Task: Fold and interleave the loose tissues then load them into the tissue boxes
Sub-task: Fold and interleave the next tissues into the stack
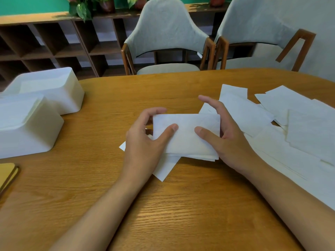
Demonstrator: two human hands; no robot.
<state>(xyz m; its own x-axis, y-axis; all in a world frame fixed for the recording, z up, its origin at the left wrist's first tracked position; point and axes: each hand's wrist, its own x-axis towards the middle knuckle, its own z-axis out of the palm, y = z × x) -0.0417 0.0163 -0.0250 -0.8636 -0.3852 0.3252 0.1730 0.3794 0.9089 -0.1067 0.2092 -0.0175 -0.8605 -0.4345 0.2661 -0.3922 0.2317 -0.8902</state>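
A small stack of folded white tissues (186,134) sits at the middle of the wooden table (163,205). My left hand (143,142) grips its left end, thumb on top and fingers curled over the far edge. My right hand (223,134) grips the right end the same way. One tissue (165,168) pokes out askew under the stack. Loose tissues (293,127) lie spread over the right side of the table. Two white tissue boxes, one nearer (27,134) and one farther (59,91), stand at the left with tissues inside.
Two grey upholstered chairs (166,33) stand behind the table's far edge. A wooden cubby shelf (54,44) with plants lines the back wall. A yellow flat object (7,174) lies at the table's left front edge.
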